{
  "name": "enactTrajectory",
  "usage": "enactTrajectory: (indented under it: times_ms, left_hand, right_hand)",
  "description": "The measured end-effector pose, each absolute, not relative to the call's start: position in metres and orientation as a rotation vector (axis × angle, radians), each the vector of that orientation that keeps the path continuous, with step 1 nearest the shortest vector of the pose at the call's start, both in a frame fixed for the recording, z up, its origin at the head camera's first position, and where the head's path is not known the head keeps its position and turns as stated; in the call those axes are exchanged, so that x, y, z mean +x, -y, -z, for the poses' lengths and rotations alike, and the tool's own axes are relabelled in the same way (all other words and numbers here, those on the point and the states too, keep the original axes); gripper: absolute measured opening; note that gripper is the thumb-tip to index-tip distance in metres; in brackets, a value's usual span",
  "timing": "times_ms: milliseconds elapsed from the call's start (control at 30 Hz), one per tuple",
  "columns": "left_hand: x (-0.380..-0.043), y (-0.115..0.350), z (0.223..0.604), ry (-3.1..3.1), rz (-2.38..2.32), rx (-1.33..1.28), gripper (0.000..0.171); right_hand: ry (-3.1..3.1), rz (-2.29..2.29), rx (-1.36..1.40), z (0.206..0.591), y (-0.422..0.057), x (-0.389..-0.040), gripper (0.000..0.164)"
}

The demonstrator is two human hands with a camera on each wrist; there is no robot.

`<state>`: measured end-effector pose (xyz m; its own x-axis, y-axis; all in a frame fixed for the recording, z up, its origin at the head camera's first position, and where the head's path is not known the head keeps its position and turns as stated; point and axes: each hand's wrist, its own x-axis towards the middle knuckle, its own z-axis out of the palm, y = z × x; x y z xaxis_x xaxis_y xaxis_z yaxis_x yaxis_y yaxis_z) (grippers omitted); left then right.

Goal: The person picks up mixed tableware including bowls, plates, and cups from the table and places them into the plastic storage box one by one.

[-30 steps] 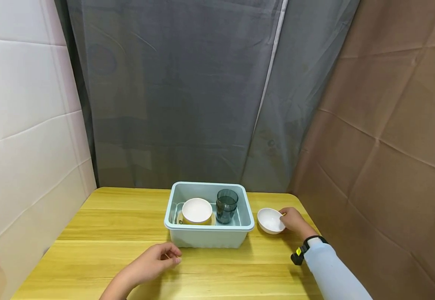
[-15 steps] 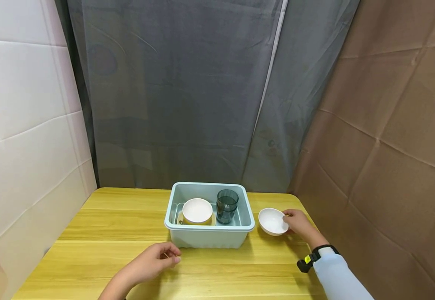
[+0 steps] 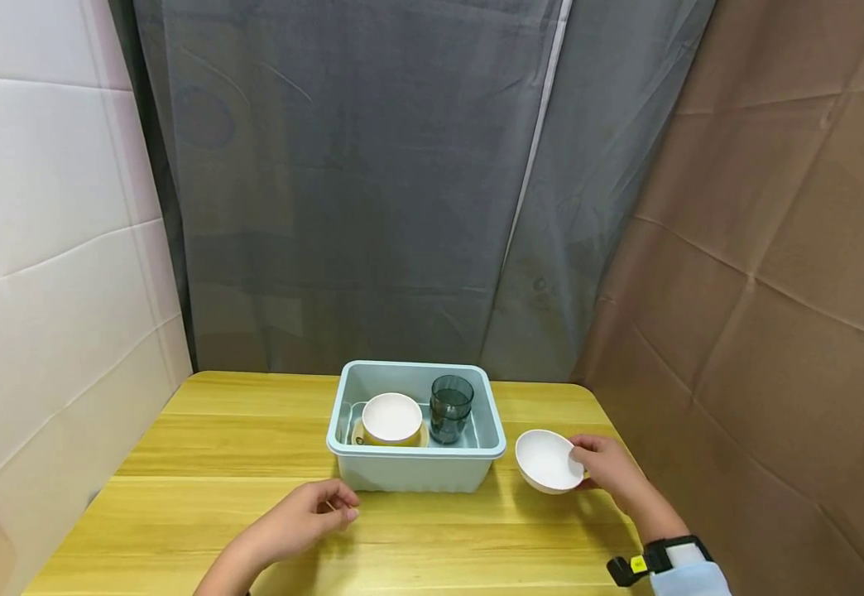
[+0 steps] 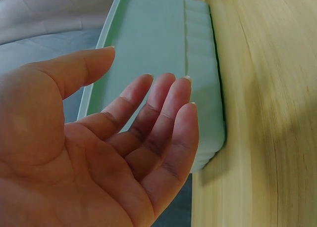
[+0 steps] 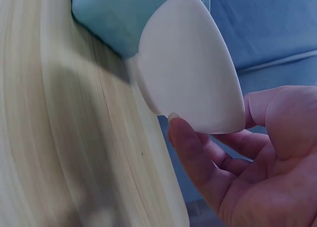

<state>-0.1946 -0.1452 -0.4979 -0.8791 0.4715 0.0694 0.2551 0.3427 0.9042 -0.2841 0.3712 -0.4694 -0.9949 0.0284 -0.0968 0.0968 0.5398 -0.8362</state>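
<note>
My right hand (image 3: pixel 611 472) pinches a white bowl (image 3: pixel 549 461) by its right side, thumb at the rim and fingers beneath. In the right wrist view the bowl (image 5: pixel 190 68) is tilted and held above the table. My left hand (image 3: pixel 301 521) hangs loosely curled with nothing in it, just in front of a pale blue-green plastic bin (image 3: pixel 417 472). Inside the bin sit another white bowl (image 3: pixel 391 416), with yellow showing below its rim, and dark see-through cups (image 3: pixel 450 410) that look stacked. In the left wrist view the left palm (image 4: pixel 94 172) faces up beside the bin wall (image 4: pixel 148 34).
The wooden table (image 3: pixel 238 447) has rounded far corners. A grey curtain (image 3: pixel 357 199) hangs behind it. White cloth (image 3: pixel 52 248) stands on the left and brown cloth (image 3: pixel 775 273) close on the right. A black strap with a small device (image 3: pixel 659 559) sits on the right wrist.
The right hand has drawn the white bowl toward me and slightly right, lifting it off the table. The left hand and the bin with its contents stay where they were.
</note>
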Motion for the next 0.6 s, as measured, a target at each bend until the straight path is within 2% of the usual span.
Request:
enactTrajectory:
  times_ms: [367,600]
  left_hand:
    - [-0.195,0.144,0.496,-2.374,-1.556,0.647,0.019]
    - [-0.196,0.136,0.499,-2.390,-1.535,0.702,0.021]
  right_hand:
    - [-2.621,1.578,0.071,0.470,-0.347,-0.250,0.029]
    - [-2.527,1.578,-0.071,0.470,-0.326,-0.236,0.031]
